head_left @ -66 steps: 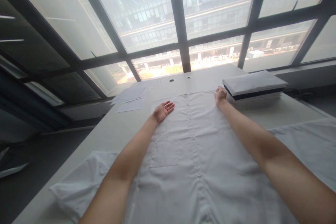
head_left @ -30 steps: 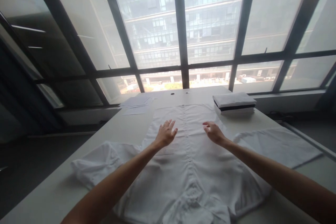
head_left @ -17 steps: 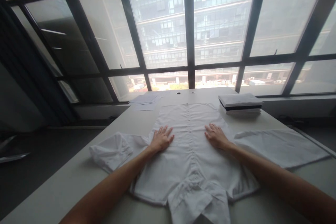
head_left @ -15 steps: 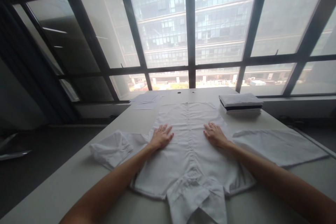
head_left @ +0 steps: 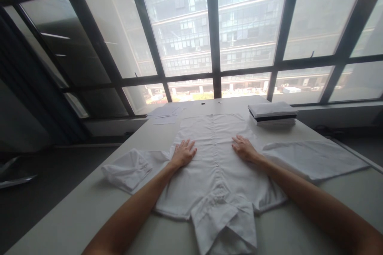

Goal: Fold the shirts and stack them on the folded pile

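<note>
Seen from the head camera, a white button-front shirt [head_left: 214, 159] lies spread flat on the pale bench [head_left: 74, 215], its collar at the near edge and its hem toward the far end by the window [head_left: 182, 28]. Both hands rest on it, palms down with fingers spread and loose, gripping nothing. The left hand [head_left: 183, 153] lies on the shirt's left panel, just left of the button placket; the right hand [head_left: 243, 148] lies on the right panel, just right of it. The two hands are roughly level with each other, with the placket running between them. The shirt's left sleeve [head_left: 128, 169] is bunched and rumpled at the left, while the right sleeve [head_left: 311, 157] stretches out flat to the right. The collar [head_left: 224, 223] is crumpled near the bench's near edge.

Farther off on the right sits a stack of folded garments [head_left: 272, 113], white with a dark layer in it, well apart from the hands. At the far left lie a few loose sheets of paper [head_left: 166, 113].
</note>
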A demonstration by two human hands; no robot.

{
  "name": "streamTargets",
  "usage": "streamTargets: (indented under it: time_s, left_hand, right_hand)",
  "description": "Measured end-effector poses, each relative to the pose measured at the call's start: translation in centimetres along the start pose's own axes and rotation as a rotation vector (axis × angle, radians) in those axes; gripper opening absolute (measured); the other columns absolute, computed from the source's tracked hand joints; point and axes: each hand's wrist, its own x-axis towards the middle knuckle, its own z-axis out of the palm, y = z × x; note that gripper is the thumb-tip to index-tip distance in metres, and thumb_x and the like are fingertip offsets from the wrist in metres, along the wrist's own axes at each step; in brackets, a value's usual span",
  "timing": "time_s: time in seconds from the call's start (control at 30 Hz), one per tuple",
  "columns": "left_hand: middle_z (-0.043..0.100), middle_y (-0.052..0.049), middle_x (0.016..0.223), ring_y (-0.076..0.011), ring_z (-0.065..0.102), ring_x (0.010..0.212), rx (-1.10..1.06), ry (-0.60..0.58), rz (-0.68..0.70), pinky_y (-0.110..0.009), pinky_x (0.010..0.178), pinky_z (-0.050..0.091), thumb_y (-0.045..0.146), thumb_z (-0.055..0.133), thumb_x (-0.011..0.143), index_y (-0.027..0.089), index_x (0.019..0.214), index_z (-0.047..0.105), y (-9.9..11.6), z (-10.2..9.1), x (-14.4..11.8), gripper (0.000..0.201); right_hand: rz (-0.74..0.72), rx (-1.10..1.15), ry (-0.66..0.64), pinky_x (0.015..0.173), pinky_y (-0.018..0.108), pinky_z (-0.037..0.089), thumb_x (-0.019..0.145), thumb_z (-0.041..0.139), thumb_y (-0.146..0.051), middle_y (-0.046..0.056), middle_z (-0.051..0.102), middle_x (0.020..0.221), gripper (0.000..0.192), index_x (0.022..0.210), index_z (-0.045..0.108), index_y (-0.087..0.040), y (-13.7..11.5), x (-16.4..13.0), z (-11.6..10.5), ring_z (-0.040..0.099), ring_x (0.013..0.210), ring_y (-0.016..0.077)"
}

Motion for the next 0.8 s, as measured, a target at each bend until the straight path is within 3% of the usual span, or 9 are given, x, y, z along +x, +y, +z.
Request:
streamTargets:
  time_s: [0.1,0.17,0.4,0.57,0.8]
  left_hand:
    - [0.044,-0.017,0.157,-0.0395,0.033,0.148,-0.006,0.003,0.043,-0.062,0.12,0.016,0.047,0.054,0.097,0.029,0.142,0.058,0.8,-0.3,-0.6,0.049]
    - [0.044,-0.016,0.157,-0.0391,0.033,0.148,0.008,-0.011,0.091,-0.062,0.12,0.015,0.051,0.054,0.097,0.031,0.144,0.057,1.7,-0.2,-1.2,0.051]
    - [0.024,-0.009,0.168,-0.0362,0.016,0.155,0.101,-0.206,0.243,-0.065,0.12,0.009,0.063,0.037,0.101,0.033,0.158,0.038,3.9,1.1,-2.4,0.064]
    - [0.02,-0.007,0.169,-0.0345,0.013,0.156,0.121,-0.217,0.238,-0.062,0.121,0.008,0.062,0.035,0.102,0.034,0.159,0.036,3.7,0.9,-2.3,0.064]
    - [0.021,-0.007,0.169,-0.0342,0.015,0.156,0.16,-0.217,0.236,-0.061,0.121,0.01,0.061,0.033,0.103,0.033,0.159,0.035,4.1,0.7,-2.5,0.063]
  right_hand:
    - [-0.047,0.019,0.141,0.121,0.045,0.027,0.1,0.042,-0.031,0.017,0.047,0.155,0.05,0.145,0.054,-0.014,0.2,-0.2,-0.8,0.039,0.146,0.028]
    - [-0.113,-0.003,0.168,0.121,0.046,0.026,0.1,0.041,-0.03,0.015,0.047,0.156,0.048,0.143,0.056,-0.016,0.4,-0.5,-1.1,0.038,0.146,0.0278]
    - [-0.091,-0.015,-0.05,0.119,0.051,0.026,0.101,0.043,-0.035,0.021,0.045,0.156,0.051,0.145,0.054,-0.013,1.1,-0.9,-0.3,0.037,0.147,0.0325]
    - [-0.062,0.009,-0.009,0.121,0.046,0.024,0.099,0.047,-0.034,0.02,0.041,0.159,0.052,0.146,0.053,-0.012,1.0,-0.7,-0.4,0.034,0.149,0.0311]
    - [-0.108,0.007,0.015,0.12,0.043,0.027,0.098,0.048,-0.029,0.019,0.047,0.155,0.046,0.14,0.059,-0.012,0.7,-0.8,-0.8,0.04,0.146,0.0299]
